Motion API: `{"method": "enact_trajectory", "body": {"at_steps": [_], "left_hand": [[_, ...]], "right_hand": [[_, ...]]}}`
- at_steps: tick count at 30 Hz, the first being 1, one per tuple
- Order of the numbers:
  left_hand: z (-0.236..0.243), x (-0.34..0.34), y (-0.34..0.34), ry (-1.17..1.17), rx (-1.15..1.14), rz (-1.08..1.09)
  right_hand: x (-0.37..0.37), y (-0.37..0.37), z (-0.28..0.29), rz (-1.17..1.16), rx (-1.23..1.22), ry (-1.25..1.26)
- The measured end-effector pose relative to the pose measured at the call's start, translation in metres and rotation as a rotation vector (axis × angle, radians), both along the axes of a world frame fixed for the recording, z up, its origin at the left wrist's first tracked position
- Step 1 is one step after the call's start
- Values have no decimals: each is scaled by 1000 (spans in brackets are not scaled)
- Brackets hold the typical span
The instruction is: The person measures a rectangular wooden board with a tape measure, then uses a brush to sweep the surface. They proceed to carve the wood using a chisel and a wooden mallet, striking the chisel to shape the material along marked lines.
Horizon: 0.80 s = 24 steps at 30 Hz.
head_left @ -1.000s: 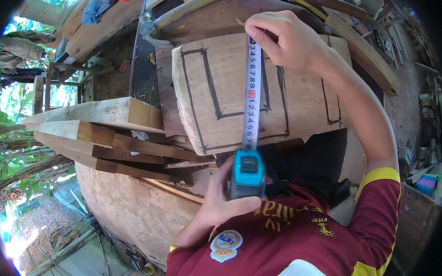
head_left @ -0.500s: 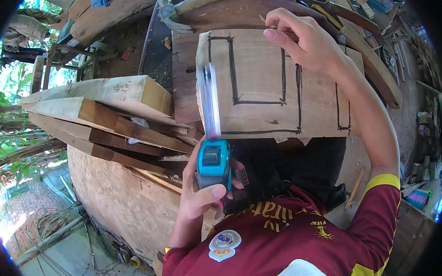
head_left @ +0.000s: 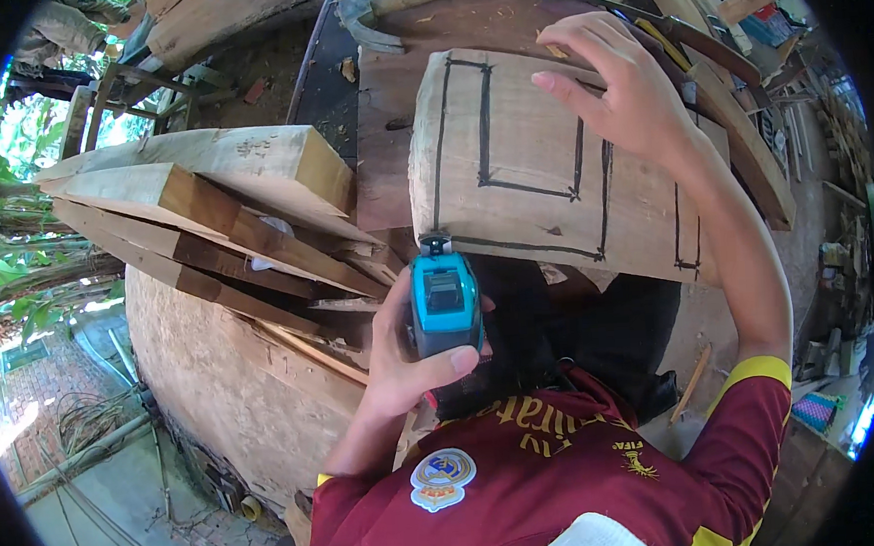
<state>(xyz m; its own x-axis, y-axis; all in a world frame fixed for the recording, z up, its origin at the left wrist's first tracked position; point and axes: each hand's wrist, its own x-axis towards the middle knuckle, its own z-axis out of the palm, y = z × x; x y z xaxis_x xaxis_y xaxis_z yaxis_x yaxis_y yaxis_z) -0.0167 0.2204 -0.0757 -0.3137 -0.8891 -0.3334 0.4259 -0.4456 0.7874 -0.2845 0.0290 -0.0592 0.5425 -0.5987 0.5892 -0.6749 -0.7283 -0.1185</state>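
Left grip [head_left: 399, 366] is closed around a teal-and-black tape measure [head_left: 445, 302], the thumb laid along its near end. Only the dark end hook [head_left: 436, 245] shows at the mouth of the case, by the near left corner of a thick wooden slab [head_left: 543, 218]; whether it touches the wood cannot be told. Dark angular lines are drawn across the slab's upper face, which rests over a brown wooden panel [head_left: 387, 167].

Right grip [head_left: 620, 85] is over the slab's far side, thumb parted from the fingers. A small tan tip [head_left: 552, 49] shows beside these fingers, and it is unclear whether they hold it.

Beyond the slab lies a claw hammer [head_left: 360, 20] with a long wooden handle, its metal head toward the left. Several cut wooden beams [head_left: 323, 175] lie stacked left of the slab, and a thin wooden stick [head_left: 691, 385] lies near the person's right sleeve [head_left: 737, 425].
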Motion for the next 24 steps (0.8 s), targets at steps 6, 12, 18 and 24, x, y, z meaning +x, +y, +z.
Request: {"method": "enact_trajectory", "body": {"at_steps": [6, 12, 18, 24], "left_hand": [[1, -2, -5, -52, 8, 20], [-3, -5, -5, -192, -148, -15], [-8, -3, -5, -195, -128, -7], [-5, -5, -6, -201, -190, -25]], "right_hand": [[50, 37, 17, 320, 380, -103], [82, 58, 15, 534, 611, -96], [80, 45, 24, 469, 685, -101], [79, 52, 24, 595, 725, -51]]}}
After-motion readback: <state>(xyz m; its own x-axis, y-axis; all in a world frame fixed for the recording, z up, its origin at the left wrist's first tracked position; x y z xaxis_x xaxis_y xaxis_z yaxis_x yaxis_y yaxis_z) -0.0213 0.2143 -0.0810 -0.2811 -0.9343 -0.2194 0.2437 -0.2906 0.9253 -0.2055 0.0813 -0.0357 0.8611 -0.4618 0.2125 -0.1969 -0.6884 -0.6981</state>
